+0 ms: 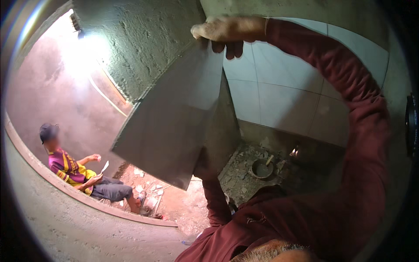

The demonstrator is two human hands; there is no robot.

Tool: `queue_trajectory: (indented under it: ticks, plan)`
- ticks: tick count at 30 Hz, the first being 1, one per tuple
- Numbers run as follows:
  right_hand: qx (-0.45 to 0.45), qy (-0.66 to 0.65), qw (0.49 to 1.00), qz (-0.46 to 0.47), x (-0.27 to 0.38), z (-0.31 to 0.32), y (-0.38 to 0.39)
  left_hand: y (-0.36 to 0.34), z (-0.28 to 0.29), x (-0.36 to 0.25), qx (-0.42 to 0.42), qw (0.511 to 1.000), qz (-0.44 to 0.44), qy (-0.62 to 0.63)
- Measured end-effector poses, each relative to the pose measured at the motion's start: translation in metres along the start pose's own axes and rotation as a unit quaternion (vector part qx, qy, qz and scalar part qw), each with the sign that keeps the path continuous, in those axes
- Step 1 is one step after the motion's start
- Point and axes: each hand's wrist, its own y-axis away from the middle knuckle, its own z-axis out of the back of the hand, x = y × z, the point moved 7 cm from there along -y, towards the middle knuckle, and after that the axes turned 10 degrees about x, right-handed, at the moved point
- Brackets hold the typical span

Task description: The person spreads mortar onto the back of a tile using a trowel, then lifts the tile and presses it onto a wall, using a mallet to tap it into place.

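Note:
A large grey tile (163, 124) is held upright, at a slant, against a rough cement wall (109, 43). My right hand (222, 32), raised at the top of the view, grips the tile's top edge with fingers hanging over it. Low at the tile's right side, my left hand (201, 168) holds its edge, mostly in shadow. To the right is a wall faced with large pale tiles (275, 74), cement showing below them.
A co-worker (74, 174) sits in an opening at the left, holding a small white item. A bucket of grey mix (262, 168) with a tool stands on the rubble-strewn floor (235, 174). A bright lamp (83, 43) lights the upper left.

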Motion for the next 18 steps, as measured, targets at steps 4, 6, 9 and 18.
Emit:
queue_trajectory:
  ticks: [4,6,9,18]
  plan:
    - [-0.075,0.329,0.939,0.066,0.065,0.011,-0.003,-0.025,-0.01,-0.039,0.082,0.983,-0.037,-0.16]
    - [-0.21,0.445,0.867,0.083,0.089,0.028,0.012,-0.045,-0.032,-0.025,0.052,0.98,0.028,0.188]
    - [-0.605,0.604,0.46,0.237,0.119,0.009,0.06,-0.071,-0.024,-0.037,0.011,0.885,0.072,0.459]
    - [-0.572,-0.051,0.516,0.636,0.067,0.134,0.114,-0.138,-0.091,-0.146,0.067,0.873,0.069,0.479]
